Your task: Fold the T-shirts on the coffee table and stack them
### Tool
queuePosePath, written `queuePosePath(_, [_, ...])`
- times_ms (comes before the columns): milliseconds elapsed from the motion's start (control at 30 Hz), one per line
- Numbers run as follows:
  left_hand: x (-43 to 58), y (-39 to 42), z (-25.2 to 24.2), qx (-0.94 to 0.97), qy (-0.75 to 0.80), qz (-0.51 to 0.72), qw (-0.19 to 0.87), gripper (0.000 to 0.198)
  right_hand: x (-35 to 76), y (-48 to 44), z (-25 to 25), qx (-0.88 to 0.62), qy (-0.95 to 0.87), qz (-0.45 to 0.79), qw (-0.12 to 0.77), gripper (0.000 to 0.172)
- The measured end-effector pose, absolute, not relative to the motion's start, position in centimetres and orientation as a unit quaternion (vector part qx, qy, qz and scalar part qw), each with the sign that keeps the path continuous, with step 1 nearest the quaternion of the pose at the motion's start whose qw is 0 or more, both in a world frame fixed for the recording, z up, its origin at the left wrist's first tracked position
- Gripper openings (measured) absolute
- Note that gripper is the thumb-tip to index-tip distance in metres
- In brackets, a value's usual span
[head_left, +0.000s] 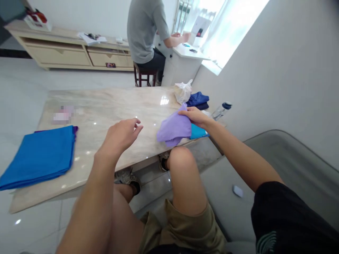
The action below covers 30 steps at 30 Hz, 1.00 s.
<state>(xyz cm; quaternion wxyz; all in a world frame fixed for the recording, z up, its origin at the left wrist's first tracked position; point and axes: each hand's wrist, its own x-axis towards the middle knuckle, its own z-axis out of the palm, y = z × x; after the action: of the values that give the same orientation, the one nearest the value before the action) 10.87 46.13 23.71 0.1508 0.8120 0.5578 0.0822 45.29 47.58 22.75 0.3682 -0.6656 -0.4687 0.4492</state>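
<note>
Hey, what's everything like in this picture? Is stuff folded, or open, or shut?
Left hand: open, up in the air, touching nothing
Right hand: holding the lilac cloth
Lilac cloth: bunched up, not folded flat
Bright blue cloth: folded flat on the marble table
Navy cloth: folded in a small pile
Plastic bag: crumpled
Bottle: cap on
Cabinet drawers: shut

A: Sample one?
B: Lilac fabric (173, 128), limp, crumpled, overlapping teal fabric (198, 132) at the near edge of the marble table (106, 106).
A: Teal condition?
B: Mostly covered; fold state unclear.
A: Others?
B: Bright blue fabric (38, 157), folded flat, purple edge showing beneath, at the table's left end. Navy fabric (197, 100), folded, far right corner.
</note>
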Motion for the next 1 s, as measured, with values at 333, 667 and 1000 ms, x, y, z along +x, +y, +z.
queuePosePath(333, [15.4,47.4,22.3,0.840,0.514,0.050,0.168,0.049,59.7,48.2,23.5,-0.669,-0.327,0.228,0.627,0.031])
queuePosePath(667, [16.8,47.5,22.5,0.830,0.534,0.031,0.158,0.051,57.4,34.2,8.5,-0.814,-0.178,0.336,0.438,0.018])
queuePosePath(1000, [21.8,46.9,21.3,0.848,0.503,0.024,0.163,0.047,62.3,45.0,11.2,-0.787,-0.554,-0.066,0.264,0.055])
